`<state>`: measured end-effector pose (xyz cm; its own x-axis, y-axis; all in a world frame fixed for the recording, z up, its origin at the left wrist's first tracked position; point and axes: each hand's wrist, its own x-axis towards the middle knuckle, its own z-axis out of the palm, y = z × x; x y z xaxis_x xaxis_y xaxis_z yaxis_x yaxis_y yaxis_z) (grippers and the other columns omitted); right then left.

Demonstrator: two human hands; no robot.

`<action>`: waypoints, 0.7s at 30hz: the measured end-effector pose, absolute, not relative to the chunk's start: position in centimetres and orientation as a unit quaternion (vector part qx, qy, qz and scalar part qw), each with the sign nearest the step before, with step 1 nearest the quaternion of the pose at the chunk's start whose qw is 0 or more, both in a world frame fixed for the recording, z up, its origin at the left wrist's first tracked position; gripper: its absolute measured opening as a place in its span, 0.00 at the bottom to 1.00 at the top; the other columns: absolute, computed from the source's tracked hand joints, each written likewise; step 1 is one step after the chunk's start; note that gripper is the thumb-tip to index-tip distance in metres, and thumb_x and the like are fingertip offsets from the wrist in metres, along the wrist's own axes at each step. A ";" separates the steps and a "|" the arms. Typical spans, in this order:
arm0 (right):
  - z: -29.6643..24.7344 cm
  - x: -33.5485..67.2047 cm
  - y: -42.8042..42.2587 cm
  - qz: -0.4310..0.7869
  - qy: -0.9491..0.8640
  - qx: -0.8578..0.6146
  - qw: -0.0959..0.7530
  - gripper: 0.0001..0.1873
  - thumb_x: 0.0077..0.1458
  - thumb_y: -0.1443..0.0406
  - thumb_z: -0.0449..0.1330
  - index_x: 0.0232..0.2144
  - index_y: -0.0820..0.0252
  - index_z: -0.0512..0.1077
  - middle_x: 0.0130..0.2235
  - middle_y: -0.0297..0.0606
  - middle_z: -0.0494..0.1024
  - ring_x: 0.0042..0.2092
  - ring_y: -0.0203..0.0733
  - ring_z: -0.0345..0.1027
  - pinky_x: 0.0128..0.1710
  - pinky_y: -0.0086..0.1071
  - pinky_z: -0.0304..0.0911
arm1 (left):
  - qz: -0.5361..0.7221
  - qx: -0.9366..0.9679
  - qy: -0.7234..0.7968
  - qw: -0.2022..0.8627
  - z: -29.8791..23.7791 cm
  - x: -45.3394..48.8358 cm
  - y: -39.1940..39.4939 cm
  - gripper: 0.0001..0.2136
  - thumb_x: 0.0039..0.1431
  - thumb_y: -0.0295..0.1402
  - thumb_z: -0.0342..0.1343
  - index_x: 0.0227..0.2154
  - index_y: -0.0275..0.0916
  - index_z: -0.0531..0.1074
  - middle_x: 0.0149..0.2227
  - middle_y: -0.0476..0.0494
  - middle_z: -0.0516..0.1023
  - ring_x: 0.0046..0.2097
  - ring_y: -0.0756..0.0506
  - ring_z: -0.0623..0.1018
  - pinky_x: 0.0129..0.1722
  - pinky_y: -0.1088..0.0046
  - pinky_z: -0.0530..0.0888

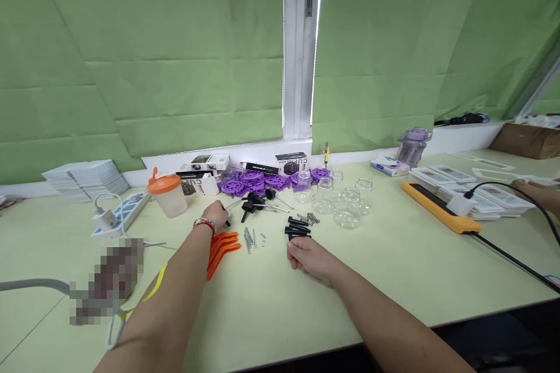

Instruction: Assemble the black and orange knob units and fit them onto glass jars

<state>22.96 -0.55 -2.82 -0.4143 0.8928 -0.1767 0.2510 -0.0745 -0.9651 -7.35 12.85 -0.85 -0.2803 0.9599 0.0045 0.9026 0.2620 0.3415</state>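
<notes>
When read as a clock around the loose screws [249,240] on the pale table [262,315], starts far out at ten with a stack of flat white packs [85,179]. Moves on to a white power strip [133,205] toward nine, then to a cup [167,197] with an orange lid, at ten and nearer in.

Stretches the left hand [216,215] to ten, close in, fingers bent down at a small black part [227,219]; cannot tell whether pinching or only touching it. Shows orange handles [224,247] between eight and nine, right by the screws.

Carries on at twelve with black knobs [250,203] among thin metal rods, and behind these a heap of purple wheels [254,180] in front of printed boxes [291,164].

Has the right hand [308,257] between three and four, fingers curled in together, just beside black tubes [298,228] lying nearer to three; cannot tell whether closed on anything. Adds springs [312,218] past the tubes and clear jars [350,197] at two.

Ends at three with an orange power bar [437,208] and, farthest out, another person's hand [540,193].
</notes>
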 end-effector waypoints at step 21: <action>-2.9 22.7 -0.5 0.563 -0.615 -0.468 0.294 0.18 0.59 0.54 0.49 0.25 0.60 0.64 0.23 0.32 0.69 0.21 0.30 0.50 0.23 0.27 0.48 | 0.225 0.622 0.749 -0.023 3.4 -5.4 6.9 0.29 0.51 0.38 0.54 0.56 0.32 0.59 0.58 0.30 0.64 0.60 0.35 0.63 0.57 0.62 0.61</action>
